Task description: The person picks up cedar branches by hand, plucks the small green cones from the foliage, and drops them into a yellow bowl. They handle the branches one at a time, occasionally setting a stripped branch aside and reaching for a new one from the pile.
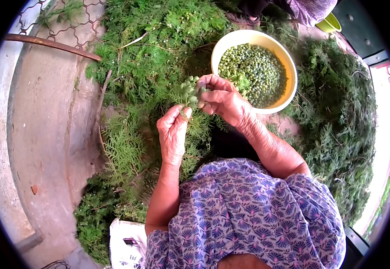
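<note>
My left hand (173,134) pinches a leafy evergreen sprig (187,93) between thumb and fingers. The sprig carries a cluster of small green cones at its top. My right hand (226,102) reaches in from the other side, its fingers curled and closed on the green cones (200,91) at the sprig's right edge. Slight blur covers those fingertips. Just beyond my right hand stands a cream-coloured basin (291,76), filled well up with many loose green cones and a few leafy bits.
Cut evergreen branches (145,58) are heaped on the ground ahead and to the left, with a darker pile (338,125) at right. A long stick (54,46) juts in at upper left. Another person's patterned clothing (309,9) and a yellow-green container (330,23) show at the top.
</note>
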